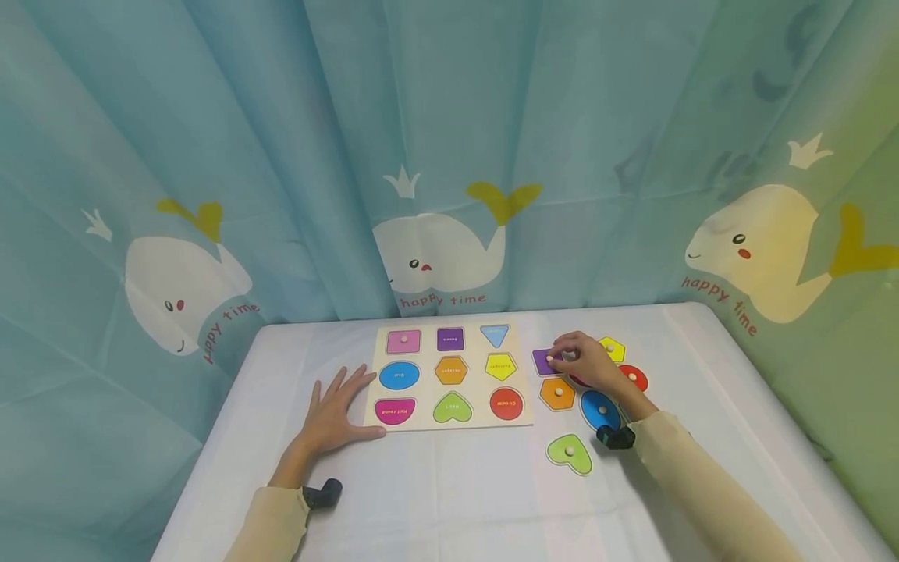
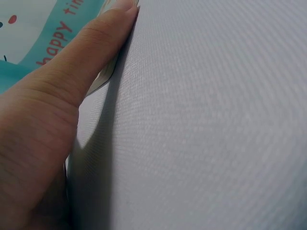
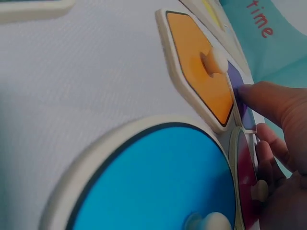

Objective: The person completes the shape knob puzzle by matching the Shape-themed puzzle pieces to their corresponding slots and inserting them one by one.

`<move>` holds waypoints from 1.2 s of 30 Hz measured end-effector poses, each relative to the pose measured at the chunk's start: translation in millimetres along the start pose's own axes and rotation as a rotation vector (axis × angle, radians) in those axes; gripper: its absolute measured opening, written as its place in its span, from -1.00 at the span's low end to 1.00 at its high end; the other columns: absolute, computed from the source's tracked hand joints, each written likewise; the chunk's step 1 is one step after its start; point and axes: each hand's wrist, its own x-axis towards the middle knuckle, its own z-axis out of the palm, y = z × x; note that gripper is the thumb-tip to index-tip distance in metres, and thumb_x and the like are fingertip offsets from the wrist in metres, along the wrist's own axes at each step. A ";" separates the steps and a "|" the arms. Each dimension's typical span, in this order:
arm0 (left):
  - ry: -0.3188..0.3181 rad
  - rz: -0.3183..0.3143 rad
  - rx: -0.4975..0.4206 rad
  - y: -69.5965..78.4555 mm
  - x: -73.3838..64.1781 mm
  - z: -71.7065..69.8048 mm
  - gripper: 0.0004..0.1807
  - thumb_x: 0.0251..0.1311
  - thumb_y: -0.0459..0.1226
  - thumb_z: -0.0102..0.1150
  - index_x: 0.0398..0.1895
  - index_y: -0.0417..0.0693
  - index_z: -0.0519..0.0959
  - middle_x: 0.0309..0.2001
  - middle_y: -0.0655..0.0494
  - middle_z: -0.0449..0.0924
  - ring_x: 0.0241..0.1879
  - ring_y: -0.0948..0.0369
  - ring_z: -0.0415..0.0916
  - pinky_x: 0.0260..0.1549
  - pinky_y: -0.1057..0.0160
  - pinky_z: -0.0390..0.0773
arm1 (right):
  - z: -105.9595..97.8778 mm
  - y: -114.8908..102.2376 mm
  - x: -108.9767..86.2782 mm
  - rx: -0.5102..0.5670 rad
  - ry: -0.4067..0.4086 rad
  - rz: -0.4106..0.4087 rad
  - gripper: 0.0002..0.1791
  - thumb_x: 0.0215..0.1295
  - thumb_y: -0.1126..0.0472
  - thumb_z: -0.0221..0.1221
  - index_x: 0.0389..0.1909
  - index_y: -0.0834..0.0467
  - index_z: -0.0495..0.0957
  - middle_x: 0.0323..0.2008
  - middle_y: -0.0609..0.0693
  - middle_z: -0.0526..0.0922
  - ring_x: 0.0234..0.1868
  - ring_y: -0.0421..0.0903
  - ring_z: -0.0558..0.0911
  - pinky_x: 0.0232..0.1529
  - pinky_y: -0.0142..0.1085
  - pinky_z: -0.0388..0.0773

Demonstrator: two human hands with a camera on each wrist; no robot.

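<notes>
My left hand (image 1: 332, 421) lies spread at the left edge of a shape puzzle board (image 1: 421, 390), fingers straight, the fingertips and thumb (image 2: 103, 36) on its rim. A pink piece with a knob (image 1: 403, 340) sits in the board's far left corner slot. To the right of the board, my right hand (image 1: 588, 363) pinches at the knob of a purple square piece (image 1: 541, 361), which lies on the table. In the right wrist view its thumb is over the purple piece (image 3: 247, 112). A dark red piece (image 3: 245, 177) is partly hidden under that hand.
Near the right hand lie an orange hexagon (image 1: 557, 394), a blue oval (image 1: 599, 410), a red circle (image 1: 634, 378) and a yellow pentagon (image 1: 613, 349). A green heart (image 1: 570, 454) lies closer to me. A blue curtain (image 1: 449, 156) hangs behind the white table (image 1: 449, 499).
</notes>
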 end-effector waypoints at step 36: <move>0.012 0.007 0.003 -0.2 -1.1 2.0 0.13 -0.14 0.24 0.54 0.53 0.04 0.33 0.59 -0.12 0.13 0.59 -0.24 -0.15 0.40 -0.51 -0.38 | -1.9 -63.1 19.6 -0.002 0.118 -0.139 -0.87 0.29 0.24 0.38 -0.19 0.18 0.78 0.08 0.23 0.62 0.05 0.23 0.59 0.08 0.13 0.60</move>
